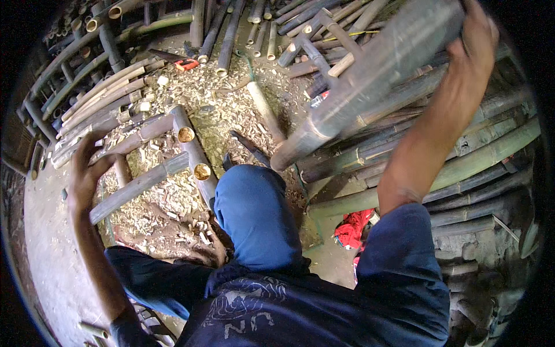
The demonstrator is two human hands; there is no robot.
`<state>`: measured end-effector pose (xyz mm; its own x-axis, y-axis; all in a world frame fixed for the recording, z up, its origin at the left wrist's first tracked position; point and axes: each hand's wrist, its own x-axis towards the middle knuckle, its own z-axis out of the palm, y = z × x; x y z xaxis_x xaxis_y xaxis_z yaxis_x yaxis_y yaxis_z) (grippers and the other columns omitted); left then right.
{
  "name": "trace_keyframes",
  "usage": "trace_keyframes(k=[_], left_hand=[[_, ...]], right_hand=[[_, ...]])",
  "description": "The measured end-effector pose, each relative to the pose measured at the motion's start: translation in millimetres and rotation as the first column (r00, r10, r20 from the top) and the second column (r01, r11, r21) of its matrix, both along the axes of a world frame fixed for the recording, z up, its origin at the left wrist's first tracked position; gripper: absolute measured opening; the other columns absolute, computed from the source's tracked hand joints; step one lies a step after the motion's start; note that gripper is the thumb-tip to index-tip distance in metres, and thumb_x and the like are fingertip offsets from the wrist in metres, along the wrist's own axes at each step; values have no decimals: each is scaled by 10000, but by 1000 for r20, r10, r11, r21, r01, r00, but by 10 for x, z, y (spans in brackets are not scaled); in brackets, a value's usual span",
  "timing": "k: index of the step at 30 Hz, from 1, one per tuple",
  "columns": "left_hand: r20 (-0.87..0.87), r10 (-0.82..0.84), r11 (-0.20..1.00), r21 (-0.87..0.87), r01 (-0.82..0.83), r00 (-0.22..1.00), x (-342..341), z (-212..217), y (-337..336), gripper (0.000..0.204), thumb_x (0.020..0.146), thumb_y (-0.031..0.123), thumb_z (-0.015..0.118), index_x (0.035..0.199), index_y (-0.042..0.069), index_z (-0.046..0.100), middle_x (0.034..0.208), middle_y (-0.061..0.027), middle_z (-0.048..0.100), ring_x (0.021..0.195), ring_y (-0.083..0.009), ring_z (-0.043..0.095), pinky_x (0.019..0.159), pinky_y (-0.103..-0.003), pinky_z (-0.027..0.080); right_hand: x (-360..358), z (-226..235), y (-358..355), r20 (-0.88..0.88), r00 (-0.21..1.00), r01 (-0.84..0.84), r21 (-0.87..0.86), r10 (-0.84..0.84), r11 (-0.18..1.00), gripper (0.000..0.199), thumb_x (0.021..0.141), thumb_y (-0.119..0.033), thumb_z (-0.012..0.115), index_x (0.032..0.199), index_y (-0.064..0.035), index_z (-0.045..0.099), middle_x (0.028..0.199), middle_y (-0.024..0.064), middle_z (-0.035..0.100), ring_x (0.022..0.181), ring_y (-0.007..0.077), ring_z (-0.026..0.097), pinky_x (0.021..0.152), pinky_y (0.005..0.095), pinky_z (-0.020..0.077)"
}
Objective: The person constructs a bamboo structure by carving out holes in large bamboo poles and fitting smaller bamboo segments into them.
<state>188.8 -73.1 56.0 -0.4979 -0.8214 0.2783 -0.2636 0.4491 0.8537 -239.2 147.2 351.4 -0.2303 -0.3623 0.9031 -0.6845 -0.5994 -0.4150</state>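
A thick, dark bamboo pole slants up to the right, its upper part blurred. My right hand grips it near the top, arm raised; some of the fingers are hidden behind the pole. The lower end of the pole is close to my blue-clad knee. On the left, my left hand is held up with its fingers apart and nothing in them. Beside it lies a bamboo piece with two round holes, joined to a bamboo crosspiece that reaches toward my left wrist.
Wood chips cover the floor around my legs. A saw with an orange handle lies ahead. Stacked bamboo poles fill the right side, and cut bamboo lengths lie at the far side. A red cloth is by my right leg.
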Motion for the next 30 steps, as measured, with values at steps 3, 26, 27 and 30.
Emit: trace_keyframes(k=[3, 26, 27, 30], left_hand=[[-32, 187, 960, 218, -176, 982, 926, -575, -227, 553, 850, 249, 738, 1338, 31, 594, 1277, -105, 635, 1155, -214, 593, 946, -343, 485], [-95, 324, 845, 476, -243, 941, 1284, -1619, -214, 395, 865, 245, 698, 1197, 60, 592, 889, -30, 623, 646, -146, 596, 438, -279, 452], [-22, 277, 864, 443, -239, 961, 1224, -1443, -116, 405, 866, 231, 715, 1224, 72, 615, 1010, -59, 632, 793, -190, 602, 548, -316, 484], [127, 230, 890, 374, -261, 965, 1083, -910, 212, 431, 864, 195, 747, 1266, 70, 659, 1229, -128, 650, 1067, -266, 617, 761, -387, 546]], right_hand=[[-782, -78, 380, 49, 927, 375, -78, -372, 924, 626, 744, -92, 840, 1278, 89, 568, 1127, 202, 678, 923, 321, 700, 887, 424, 570], [-1887, -1331, 1492, 141, -55, 985, 170, -988, -30, 905, 716, -262, 799, 1402, 155, 382, 1350, 353, 450, 1290, 483, 426, 1106, 529, 368], [-1939, -1334, 1557, 136, -102, 985, 154, -985, -81, 875, 718, -252, 800, 1380, 152, 395, 1302, 336, 468, 1246, 477, 445, 1078, 535, 383], [-2071, -1384, 1650, 82, -227, 964, 158, -970, -212, 853, 750, -234, 820, 1375, 144, 379, 1255, 322, 484, 1190, 469, 471, 1035, 540, 404]])
